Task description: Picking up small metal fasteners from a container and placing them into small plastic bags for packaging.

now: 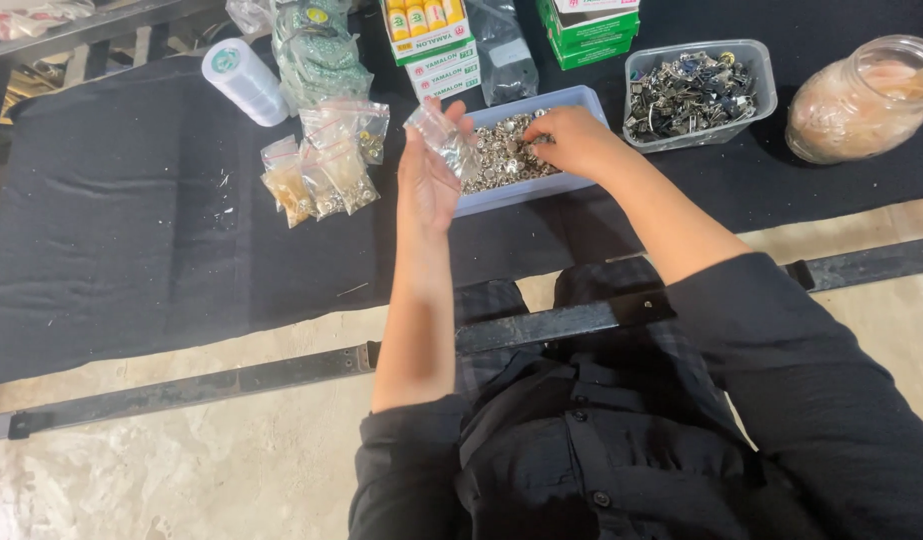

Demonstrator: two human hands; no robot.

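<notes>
Now: left hand (428,170) raised, fingers pinched on a small clear bag (443,136), mouth tilted right toward the tray (579,98). Right hand (573,140) just beside, fingertips curled down into metal beads (501,152); grip hidden, cannot tell.
</notes>
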